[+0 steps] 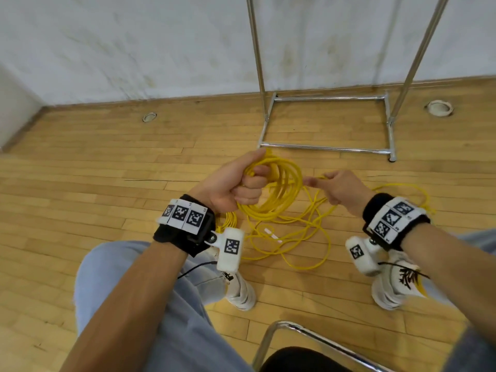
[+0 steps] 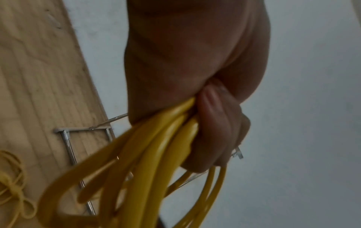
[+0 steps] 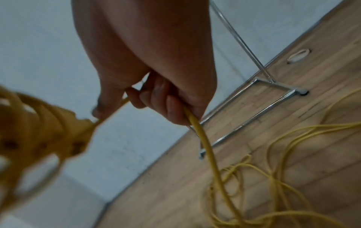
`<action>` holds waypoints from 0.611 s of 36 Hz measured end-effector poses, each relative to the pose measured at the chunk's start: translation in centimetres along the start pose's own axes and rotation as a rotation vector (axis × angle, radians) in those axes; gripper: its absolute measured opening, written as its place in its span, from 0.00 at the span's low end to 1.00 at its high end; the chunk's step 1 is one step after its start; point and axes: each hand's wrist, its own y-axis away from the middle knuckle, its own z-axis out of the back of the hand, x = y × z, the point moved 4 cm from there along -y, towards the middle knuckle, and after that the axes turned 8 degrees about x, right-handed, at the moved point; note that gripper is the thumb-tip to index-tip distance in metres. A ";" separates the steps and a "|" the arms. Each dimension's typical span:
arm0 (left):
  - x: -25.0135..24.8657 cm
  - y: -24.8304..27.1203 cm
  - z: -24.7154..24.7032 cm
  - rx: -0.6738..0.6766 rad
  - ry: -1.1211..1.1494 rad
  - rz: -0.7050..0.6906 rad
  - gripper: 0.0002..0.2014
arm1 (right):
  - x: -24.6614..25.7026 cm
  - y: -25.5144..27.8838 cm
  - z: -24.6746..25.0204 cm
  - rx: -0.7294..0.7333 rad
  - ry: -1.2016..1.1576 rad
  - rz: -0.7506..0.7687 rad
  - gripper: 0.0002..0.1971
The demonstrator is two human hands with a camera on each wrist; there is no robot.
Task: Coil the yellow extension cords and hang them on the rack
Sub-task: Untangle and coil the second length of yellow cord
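Gripping round glossy yellow cord loops [image 1: 279,189], left hand [image 1: 236,183].

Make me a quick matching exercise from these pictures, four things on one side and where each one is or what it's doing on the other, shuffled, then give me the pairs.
Things
1. left hand
2. right hand
3. rack
4. loose cord

States
A. stands on the floor by the wall
B. grips a bundle of yellow loops
C. lies tangled on the wooden floor
D. pinches a single yellow strand

Pairs: 1-B, 2-D, 3-A, 4-C
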 end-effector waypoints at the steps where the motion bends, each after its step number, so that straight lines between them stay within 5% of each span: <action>1: 0.3 -0.2 -0.3 -0.020 -0.039 0.029 0.22 | 0.8 0.0 0.1 0.014 -0.071 0.012 0.32; 4: 1.4 -0.9 -0.5 -0.100 -0.163 0.065 0.22 | 3.8 0.8 0.1 0.126 -0.244 0.005 0.13; 10: 2.8 -2.1 0.0 -0.310 -0.361 -0.011 0.23 | 8.0 4.5 -2.0 0.307 -0.314 0.060 0.17; 18: 2.6 -2.7 -0.2 -0.475 -0.391 -0.274 0.24 | 9.0 7.4 -5.9 0.034 0.472 0.578 0.09; 22: 2.9 -2.5 -0.2 -0.540 -0.342 -0.376 0.29 | 9.1 7.2 -7.6 0.000 0.607 0.629 0.15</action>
